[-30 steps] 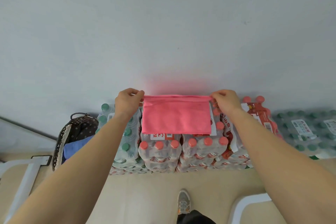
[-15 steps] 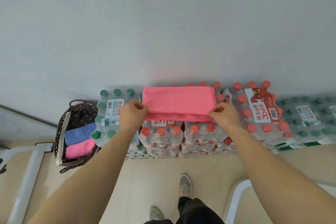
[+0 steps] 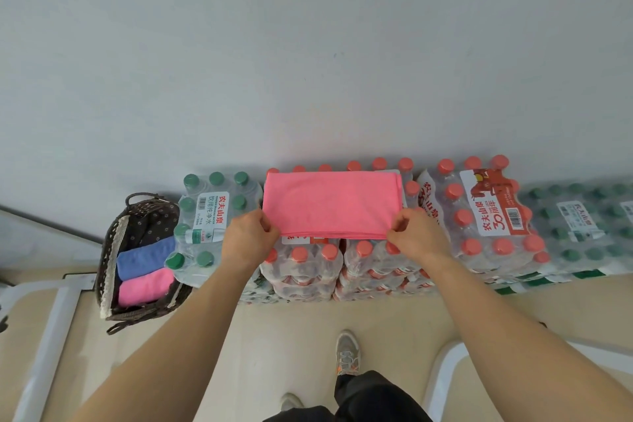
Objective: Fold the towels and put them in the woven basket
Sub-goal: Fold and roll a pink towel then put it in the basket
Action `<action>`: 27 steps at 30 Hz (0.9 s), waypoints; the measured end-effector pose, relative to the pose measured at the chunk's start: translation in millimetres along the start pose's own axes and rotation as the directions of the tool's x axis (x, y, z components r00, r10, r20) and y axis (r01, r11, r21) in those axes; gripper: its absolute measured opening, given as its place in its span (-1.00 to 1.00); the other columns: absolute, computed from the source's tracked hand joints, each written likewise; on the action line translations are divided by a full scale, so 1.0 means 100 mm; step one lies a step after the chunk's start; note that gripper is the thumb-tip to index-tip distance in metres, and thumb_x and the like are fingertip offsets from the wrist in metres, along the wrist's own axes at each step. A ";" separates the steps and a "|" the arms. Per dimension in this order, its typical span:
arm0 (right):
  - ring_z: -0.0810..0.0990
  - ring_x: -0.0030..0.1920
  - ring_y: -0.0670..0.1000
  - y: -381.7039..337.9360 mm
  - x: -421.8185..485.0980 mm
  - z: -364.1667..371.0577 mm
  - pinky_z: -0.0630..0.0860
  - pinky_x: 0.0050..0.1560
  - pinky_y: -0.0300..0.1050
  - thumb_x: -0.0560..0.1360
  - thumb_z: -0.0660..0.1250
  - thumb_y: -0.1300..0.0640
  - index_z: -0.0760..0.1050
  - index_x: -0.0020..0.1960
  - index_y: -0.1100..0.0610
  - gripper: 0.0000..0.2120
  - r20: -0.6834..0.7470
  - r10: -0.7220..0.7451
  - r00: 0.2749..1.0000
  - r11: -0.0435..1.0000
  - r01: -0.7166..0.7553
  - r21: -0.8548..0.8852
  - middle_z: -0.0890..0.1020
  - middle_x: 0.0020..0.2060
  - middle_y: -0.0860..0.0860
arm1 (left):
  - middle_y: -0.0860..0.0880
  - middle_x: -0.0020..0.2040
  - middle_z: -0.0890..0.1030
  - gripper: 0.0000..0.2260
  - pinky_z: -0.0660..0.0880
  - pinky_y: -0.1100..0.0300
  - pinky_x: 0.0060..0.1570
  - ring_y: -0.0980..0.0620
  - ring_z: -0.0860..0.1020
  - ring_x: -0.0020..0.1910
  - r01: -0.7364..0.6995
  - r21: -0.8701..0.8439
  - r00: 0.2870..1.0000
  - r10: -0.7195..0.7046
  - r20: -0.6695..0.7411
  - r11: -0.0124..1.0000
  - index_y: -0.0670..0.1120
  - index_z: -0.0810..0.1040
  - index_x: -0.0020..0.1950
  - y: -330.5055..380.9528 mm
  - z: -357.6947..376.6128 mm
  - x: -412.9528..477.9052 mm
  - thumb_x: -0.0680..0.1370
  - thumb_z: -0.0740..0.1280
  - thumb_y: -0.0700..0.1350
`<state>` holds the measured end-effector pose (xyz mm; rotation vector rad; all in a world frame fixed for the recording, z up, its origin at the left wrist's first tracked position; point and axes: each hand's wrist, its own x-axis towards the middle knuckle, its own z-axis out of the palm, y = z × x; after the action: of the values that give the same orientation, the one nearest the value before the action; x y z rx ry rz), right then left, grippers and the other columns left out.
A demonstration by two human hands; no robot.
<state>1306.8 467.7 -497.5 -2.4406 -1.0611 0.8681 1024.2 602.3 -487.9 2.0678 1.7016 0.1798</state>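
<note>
Pink towel [image 3: 330, 204]: I saw it folded flat on the red-capped water packs [image 3: 301, 271], by the wall.
Left hand [image 3: 248, 240]: its grip pinched the towel's near left corner.
Right hand [image 3: 416, 238]: its grip pinched the near right corner.
Woven basket [image 3: 110, 250]: on the floor at left, holding a blue towel [image 3: 145, 257] and a rolled towel [image 3: 145, 286].
In the way: a green-capped pack [image 3: 209, 216] stood between towel and basket.

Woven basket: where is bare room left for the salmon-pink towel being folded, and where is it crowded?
Free: the dotted lining at the far end of the dark woven basket, between its rim and the folded blue towel. Crowded: the near end, filled by that towel and a folded bright pink towel.
</note>
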 end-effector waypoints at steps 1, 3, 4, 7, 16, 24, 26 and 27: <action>0.59 -0.23 -0.04 -0.01 0.01 -0.01 0.59 -0.14 0.04 0.33 0.44 0.10 0.50 -0.26 -0.05 -0.87 0.011 -0.001 1.000 1.000 0.001 -0.026 0.59 -0.17 -0.08 | 0.01 -0.35 0.56 -0.90 0.52 0.11 -0.31 -0.04 0.55 -0.32 0.008 0.030 0.999 -0.009 0.033 1.000 -0.08 0.50 -0.26 0.00 0.00 0.01 0.43 0.35 -0.10; 0.59 -0.17 -0.01 -0.05 0.03 -0.05 0.60 -0.12 0.01 0.30 0.44 0.04 0.52 -0.26 -0.06 -0.90 0.031 0.002 1.000 0.994 0.001 -0.108 0.59 -0.11 -0.04 | 0.00 -0.23 0.54 -0.89 0.55 0.05 -0.22 -0.07 0.56 -0.20 0.008 0.171 0.996 -0.023 0.083 0.985 -0.06 0.51 -0.20 0.04 -0.04 0.05 0.43 0.33 -0.03; 0.57 -0.11 0.01 -0.09 0.03 -0.08 0.59 -0.09 0.00 0.31 0.44 0.01 0.54 -0.24 -0.07 -0.91 0.029 0.000 1.000 0.986 0.005 -0.166 0.57 -0.06 -0.03 | -0.02 -0.16 0.51 -0.87 0.53 0.04 -0.19 -0.08 0.54 -0.12 -0.002 0.264 0.995 -0.023 0.094 0.964 -0.05 0.51 -0.17 0.06 -0.06 0.07 0.43 0.31 0.00; 0.49 0.05 0.10 -0.28 0.06 -0.09 0.53 0.02 0.02 0.38 0.36 -0.09 0.56 -0.11 -0.03 -0.84 -0.089 -0.092 0.992 0.951 0.061 -0.302 0.45 0.03 0.02 | -0.06 -0.07 0.42 -0.84 0.45 0.04 -0.17 -0.11 0.44 0.00 -0.062 0.402 0.998 0.044 0.053 0.913 -0.06 0.52 -0.11 0.22 -0.09 0.17 0.42 0.29 0.01; -0.05 0.59 0.09 -0.75 0.48 0.55 -0.01 0.56 0.10 0.62 0.06 -0.05 0.02 0.60 0.12 -0.39 0.007 -0.439 0.898 0.814 0.401 -0.421 0.01 0.60 0.10 | -0.09 0.55 0.25 -0.48 0.22 -0.20 0.43 -0.18 0.16 0.54 -0.447 0.287 0.894 0.432 0.118 0.847 -0.05 0.21 0.55 0.74 0.56 0.50 0.59 0.05 0.03; -0.22 0.59 0.12 -0.20 0.58 0.41 -0.12 0.56 0.19 0.60 -0.19 -0.28 -0.21 0.61 0.02 -0.32 -0.007 -0.325 0.946 0.817 0.277 -0.505 -0.17 0.60 0.08 | -0.01 0.62 -0.05 -0.41 -0.13 -0.15 0.51 -0.03 -0.14 0.59 -0.311 0.287 0.950 0.298 0.087 0.906 0.10 -0.09 0.61 0.17 0.58 0.59 0.63 -0.10 0.28; -0.23 0.58 0.13 -0.23 0.56 0.40 -0.13 0.56 0.21 0.60 -0.21 -0.28 -0.23 0.61 0.04 -0.31 -0.004 -0.316 0.949 0.816 0.270 -0.511 -0.19 0.60 0.09 | -0.03 0.62 -0.06 -0.42 -0.13 -0.17 0.52 -0.02 -0.16 0.59 -0.302 0.277 0.953 0.289 0.087 0.912 0.09 -0.10 0.61 0.16 0.57 0.60 0.64 -0.11 0.27; -0.24 0.58 0.13 -0.25 0.55 0.39 -0.16 0.55 0.21 0.60 -0.21 -0.28 -0.24 0.61 0.04 -0.31 0.008 -0.308 0.951 0.813 0.268 -0.516 -0.20 0.59 0.09 | -0.04 0.62 -0.06 -0.42 -0.12 -0.18 0.52 -0.03 -0.17 0.59 -0.296 0.276 0.955 0.283 0.087 0.914 0.07 -0.09 0.61 0.16 0.56 0.60 0.64 -0.12 0.27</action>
<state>1297.0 527.6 -536.1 -2.5779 -1.7655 0.4203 1073.8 643.2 -541.9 2.5151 1.4544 -0.0254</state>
